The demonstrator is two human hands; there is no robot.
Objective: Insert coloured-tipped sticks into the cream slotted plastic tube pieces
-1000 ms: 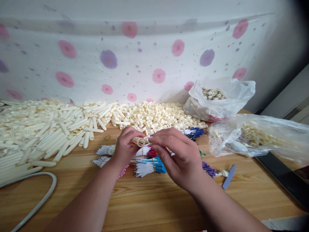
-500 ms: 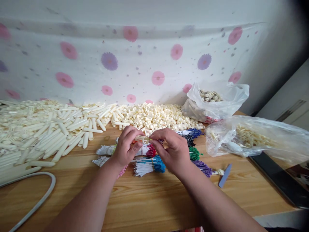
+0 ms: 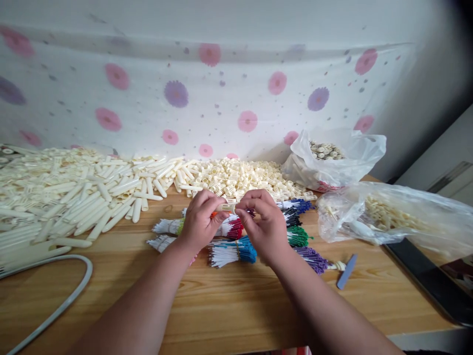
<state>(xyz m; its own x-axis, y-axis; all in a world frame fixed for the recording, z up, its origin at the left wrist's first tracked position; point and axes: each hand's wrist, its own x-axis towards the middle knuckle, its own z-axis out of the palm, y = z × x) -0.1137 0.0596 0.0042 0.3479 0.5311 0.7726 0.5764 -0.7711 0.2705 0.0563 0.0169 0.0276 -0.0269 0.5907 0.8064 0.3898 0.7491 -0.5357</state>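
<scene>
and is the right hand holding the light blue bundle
No, the light blue bundle lies on the table, while the right hand is up at a small cream piece.

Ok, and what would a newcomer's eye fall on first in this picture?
Probably the broad heap of long, cream plastic tubes across the left of the wooden table. Next, perhaps, the colour-tipped bundles of thin white sticks mid-table, with the bare left hand above them gripping a small cream plastic piece, the bare right hand at its end. Behind hangs a white sheet with pink and purple flowers.
</scene>
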